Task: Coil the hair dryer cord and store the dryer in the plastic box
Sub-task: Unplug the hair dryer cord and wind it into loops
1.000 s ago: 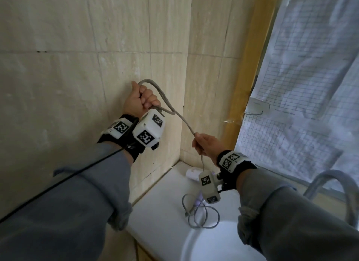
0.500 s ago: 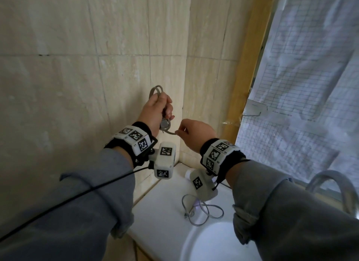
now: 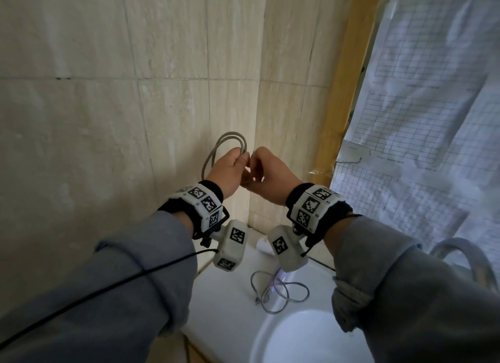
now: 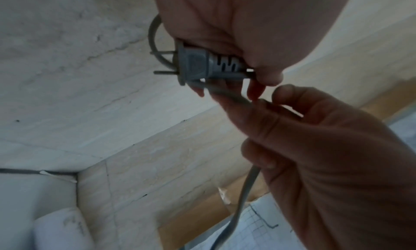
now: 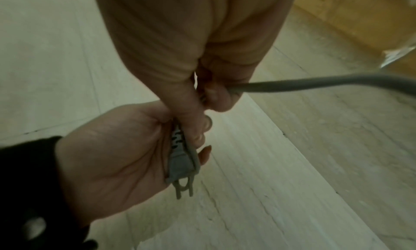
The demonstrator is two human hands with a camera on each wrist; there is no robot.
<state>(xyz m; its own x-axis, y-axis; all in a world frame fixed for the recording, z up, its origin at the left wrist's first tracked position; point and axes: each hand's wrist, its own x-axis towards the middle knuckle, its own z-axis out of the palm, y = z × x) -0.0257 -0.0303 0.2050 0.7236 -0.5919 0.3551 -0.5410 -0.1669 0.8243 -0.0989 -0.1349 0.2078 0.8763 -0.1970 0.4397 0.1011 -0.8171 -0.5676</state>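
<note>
both hands are raised together by the tiled wall. the left hand point(image 3: 228, 170) grips the plug point(image 4: 198, 65) and cord loops point(image 3: 230, 143). the right hand point(image 3: 270, 177) pinches the cord.

The right hand point(image 3: 266, 173) has come up from over the sink to meet the left hand point(image 3: 228, 170). The cord point(image 3: 230, 143) stretched between them is now gathered into doubled loops above the left fist.
</note>
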